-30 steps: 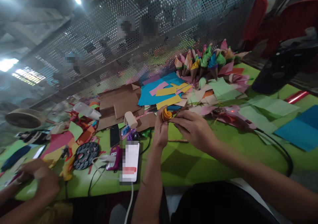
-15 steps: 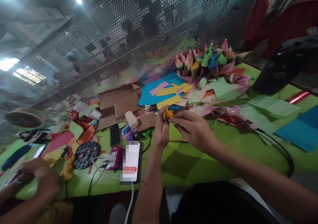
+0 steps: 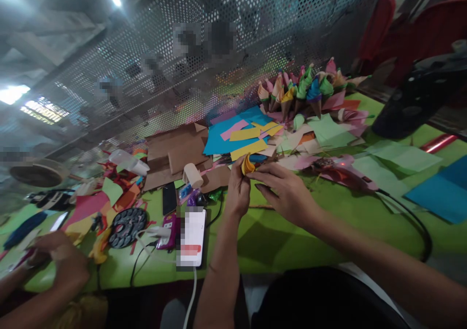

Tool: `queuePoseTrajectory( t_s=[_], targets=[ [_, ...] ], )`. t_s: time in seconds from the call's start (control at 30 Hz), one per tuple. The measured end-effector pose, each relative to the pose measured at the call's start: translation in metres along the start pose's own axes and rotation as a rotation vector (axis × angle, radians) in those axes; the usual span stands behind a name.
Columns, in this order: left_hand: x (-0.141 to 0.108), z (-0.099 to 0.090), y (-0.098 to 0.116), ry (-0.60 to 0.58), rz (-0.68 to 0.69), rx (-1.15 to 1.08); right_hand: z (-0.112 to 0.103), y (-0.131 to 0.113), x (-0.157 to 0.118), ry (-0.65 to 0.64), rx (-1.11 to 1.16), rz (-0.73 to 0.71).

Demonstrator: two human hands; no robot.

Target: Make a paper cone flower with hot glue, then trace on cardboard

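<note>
A yellow paper swirl (image 3: 248, 165), wound into layered folds with a pointed top, stands upright between my two hands over the green table. My left hand (image 3: 238, 189) is closed around it from the left, with fingers and thumb near its lower part. From the right, my right hand (image 3: 286, 188) pinches its base with thumb and forefinger; the other fingers are curled below. What lies under the swirl, inside the left fingers, is hidden. A thin brown stick (image 3: 260, 207) shows on the table below my hands.
Paper cones with coloured swirls (image 3: 306, 93) stand at the back right. A glue gun (image 3: 343, 171) with a black cable lies to the right. Blue paper (image 3: 222, 141), brown cardboard (image 3: 175, 149) and a phone (image 3: 193, 236) lie around. Another person's hand (image 3: 65, 261) is at the lower left.
The yellow paper swirl has turned slightly in my fingers and now shows its side and pointed top. My hands have barely shifted.
</note>
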State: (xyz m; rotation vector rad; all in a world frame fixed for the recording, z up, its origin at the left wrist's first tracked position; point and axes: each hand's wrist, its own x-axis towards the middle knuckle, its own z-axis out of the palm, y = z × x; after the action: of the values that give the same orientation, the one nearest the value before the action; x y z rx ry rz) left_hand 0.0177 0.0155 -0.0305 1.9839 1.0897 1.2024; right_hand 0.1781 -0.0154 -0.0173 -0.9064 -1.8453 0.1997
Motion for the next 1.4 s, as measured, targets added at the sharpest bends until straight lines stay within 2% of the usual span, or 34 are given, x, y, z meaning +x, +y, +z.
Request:
queuePoseTrajectory(
  t_s=[0.5, 0.9, 1.23, 1.4],
  targets=[
    [0.000, 0.001, -0.001, 0.017, 0.000, 0.023, 0.000, -0.001, -0.001, -0.009, 0.020, 0.029],
    [0.002, 0.001, 0.010, 0.005, -0.034, 0.081, -0.003, -0.001, 0.001, -0.060, 0.058, 0.060],
    [0.002, -0.001, 0.004, -0.042, -0.011, 0.101, -0.008, -0.002, 0.004, -0.114, -0.019, 0.056],
    [0.003, 0.000, 0.002, -0.029, 0.000, 0.078, -0.009, -0.001, 0.005, -0.110, -0.013, 0.041]
  ],
)
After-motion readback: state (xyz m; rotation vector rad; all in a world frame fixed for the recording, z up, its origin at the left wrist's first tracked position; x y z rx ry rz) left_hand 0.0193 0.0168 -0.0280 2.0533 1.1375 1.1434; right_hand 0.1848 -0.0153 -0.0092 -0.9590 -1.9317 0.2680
